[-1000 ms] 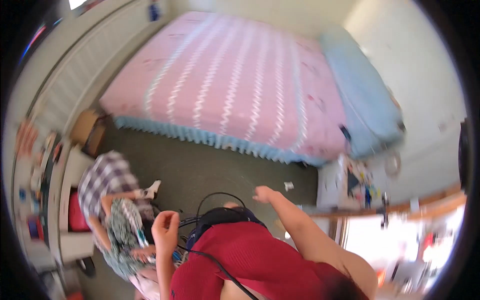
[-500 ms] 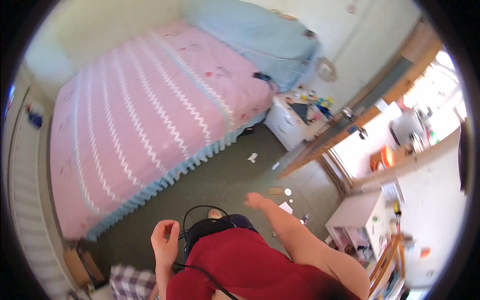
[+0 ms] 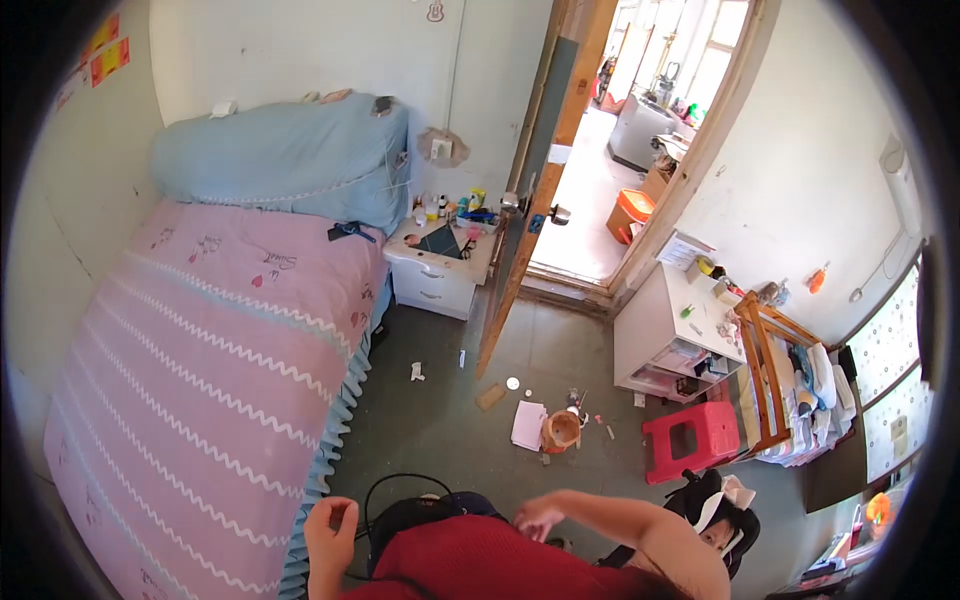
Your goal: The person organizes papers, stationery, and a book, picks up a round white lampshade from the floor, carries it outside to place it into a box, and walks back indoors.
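My left hand (image 3: 332, 530) hangs beside the foot end of the bed, near the blue ruffle (image 3: 335, 440). Its fingers curl loosely with a gap to the thumb, and nothing shows in it. In front of my red top, my right hand (image 3: 541, 515) hangs at waist height with its fingers loosely spread, holding nothing that I can see. A black cable (image 3: 405, 476) loops in front of my waist. On the floor ahead lie pale pink paper sheets (image 3: 528, 425), next to a brown round basket-like container (image 3: 561, 430).
Scraps and a cardboard piece (image 3: 490, 398) litter the floor. The pink bed (image 3: 200, 330) fills the left. A nightstand (image 3: 432, 287) stands by the open door (image 3: 540, 200). Rightward are a white cabinet (image 3: 640, 335), red stool (image 3: 690, 440), wooden chair (image 3: 765, 370) and a person (image 3: 717, 533) in a dark seat.
My view has turned right, bringing the stool, the basket-like container and the seated person into sight. My right arm has drawn in from reaching forward toward my waist.
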A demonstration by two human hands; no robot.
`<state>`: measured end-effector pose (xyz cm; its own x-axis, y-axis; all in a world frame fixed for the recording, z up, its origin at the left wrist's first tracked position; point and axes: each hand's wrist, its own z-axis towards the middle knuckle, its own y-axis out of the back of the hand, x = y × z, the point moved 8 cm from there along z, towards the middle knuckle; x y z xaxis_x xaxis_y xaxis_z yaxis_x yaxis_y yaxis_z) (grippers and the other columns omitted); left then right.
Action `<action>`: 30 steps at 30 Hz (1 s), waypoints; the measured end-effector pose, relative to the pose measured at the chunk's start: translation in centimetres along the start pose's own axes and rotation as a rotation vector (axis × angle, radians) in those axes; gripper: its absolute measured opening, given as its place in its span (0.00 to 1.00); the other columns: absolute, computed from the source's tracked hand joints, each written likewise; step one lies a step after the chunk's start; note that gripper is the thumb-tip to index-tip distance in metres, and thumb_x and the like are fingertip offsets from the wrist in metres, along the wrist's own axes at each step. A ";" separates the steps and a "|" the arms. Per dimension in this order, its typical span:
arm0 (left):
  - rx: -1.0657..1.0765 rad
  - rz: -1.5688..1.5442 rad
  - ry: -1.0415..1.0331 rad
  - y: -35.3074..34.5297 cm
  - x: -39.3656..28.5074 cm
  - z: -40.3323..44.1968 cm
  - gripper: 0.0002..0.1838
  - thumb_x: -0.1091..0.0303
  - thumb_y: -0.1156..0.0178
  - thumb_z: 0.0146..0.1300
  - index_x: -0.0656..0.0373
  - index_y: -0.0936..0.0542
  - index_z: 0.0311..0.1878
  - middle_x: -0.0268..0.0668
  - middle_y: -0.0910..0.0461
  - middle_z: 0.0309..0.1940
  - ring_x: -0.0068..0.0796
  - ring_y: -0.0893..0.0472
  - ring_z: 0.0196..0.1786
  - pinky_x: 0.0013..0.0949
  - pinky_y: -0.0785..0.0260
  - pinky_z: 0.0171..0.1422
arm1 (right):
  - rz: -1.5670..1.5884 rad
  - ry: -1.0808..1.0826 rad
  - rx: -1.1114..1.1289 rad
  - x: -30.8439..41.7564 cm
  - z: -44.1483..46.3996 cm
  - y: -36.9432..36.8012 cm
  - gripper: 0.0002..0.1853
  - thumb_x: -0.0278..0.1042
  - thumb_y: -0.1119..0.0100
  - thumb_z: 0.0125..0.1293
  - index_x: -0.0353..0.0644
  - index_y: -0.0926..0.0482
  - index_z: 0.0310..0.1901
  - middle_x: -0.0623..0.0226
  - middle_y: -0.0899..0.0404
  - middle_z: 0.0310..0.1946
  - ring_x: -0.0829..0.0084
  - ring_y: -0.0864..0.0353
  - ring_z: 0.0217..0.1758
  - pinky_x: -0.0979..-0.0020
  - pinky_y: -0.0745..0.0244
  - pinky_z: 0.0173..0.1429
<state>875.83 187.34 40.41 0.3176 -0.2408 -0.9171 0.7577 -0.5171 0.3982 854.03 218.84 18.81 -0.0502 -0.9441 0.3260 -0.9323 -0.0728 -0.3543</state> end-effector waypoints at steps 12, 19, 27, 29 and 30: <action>0.125 0.182 0.118 2.8 8.7 -2.4 0.08 0.68 0.40 0.63 0.63 0.22 0.38 0.40 0.21 0.29 0.32 0.20 0.33 0.34 0.29 0.39 | -0.061 0.057 -0.306 -5.3 -0.8 -6.5 0.20 0.48 0.53 0.71 0.43 0.26 0.54 0.62 0.22 0.40 0.68 0.23 0.39 0.61 0.23 0.44; 0.276 0.220 0.383 4.7 17.4 -7.0 0.14 0.65 0.47 0.67 0.63 0.22 0.49 0.45 0.18 0.43 0.36 0.19 0.47 0.34 0.29 0.53 | -0.041 0.604 -0.679 9.5 -2.2 -1.8 0.26 0.44 0.39 0.64 0.36 0.30 0.57 0.58 0.19 0.41 0.69 0.21 0.45 0.68 0.26 0.48; 0.472 0.199 0.531 1.9 19.8 -7.7 0.23 0.61 0.38 0.58 0.60 0.24 0.56 0.43 0.18 0.43 0.34 0.19 0.47 0.34 0.29 0.52 | -0.435 0.497 -0.673 14.4 1.6 -5.7 0.25 0.37 0.34 0.58 0.35 0.27 0.54 0.56 0.18 0.38 0.65 0.19 0.38 0.68 0.25 0.46; 0.517 0.263 0.484 1.2 19.3 -6.9 0.25 0.60 0.37 0.57 0.60 0.25 0.57 0.42 0.20 0.44 0.34 0.21 0.48 0.34 0.31 0.54 | -0.442 0.568 -0.651 14.8 2.0 -5.7 0.22 0.37 0.35 0.58 0.34 0.25 0.51 0.57 0.18 0.36 0.66 0.19 0.36 0.68 0.25 0.44; 0.569 0.331 0.426 0.8 19.0 -6.8 0.27 0.59 0.36 0.57 0.60 0.26 0.59 0.42 0.21 0.45 0.34 0.23 0.50 0.34 0.32 0.56 | -0.442 0.643 -0.637 15.0 1.8 -5.9 0.19 0.37 0.35 0.59 0.34 0.23 0.48 0.59 0.18 0.33 0.67 0.20 0.34 0.69 0.26 0.42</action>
<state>886.34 187.97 23.19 0.7547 -0.1790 -0.6312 0.2138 -0.8425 0.4945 859.41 204.50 24.19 0.3377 -0.5075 0.7927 -0.9225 -0.0110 0.3859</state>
